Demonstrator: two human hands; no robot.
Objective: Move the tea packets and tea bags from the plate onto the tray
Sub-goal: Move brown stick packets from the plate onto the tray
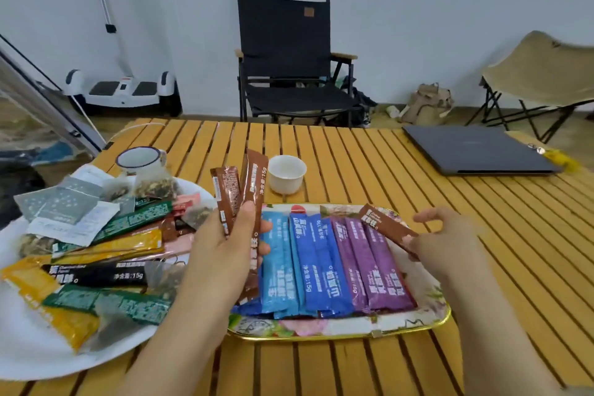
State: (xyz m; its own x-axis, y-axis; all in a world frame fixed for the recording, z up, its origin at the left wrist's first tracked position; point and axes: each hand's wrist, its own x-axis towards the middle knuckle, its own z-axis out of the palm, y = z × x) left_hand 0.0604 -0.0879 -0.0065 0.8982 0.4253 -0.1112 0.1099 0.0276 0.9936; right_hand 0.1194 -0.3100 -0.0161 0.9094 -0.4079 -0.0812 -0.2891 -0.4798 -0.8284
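Note:
A white plate (38, 350) at the left holds several tea packets (128, 222) in green, yellow, black and pink, plus clear tea bags (157, 185). A floral gold-rimmed tray (427, 309) in the middle carries blue packets (305, 260) and purple packets (373, 264) side by side. My left hand (225, 244) grips two brown packets (254, 183) upright between plate and tray. My right hand (440, 241) pinches one brown packet (382, 225) over the tray's right part, just above the purple ones.
The slatted wooden table (482, 251) also bears a white cup (287, 173), an enamel mug (141, 159) behind the plate and a shut laptop (475, 149) at the far right. A black folding chair (289, 55) and a beige chair (540, 74) stand beyond.

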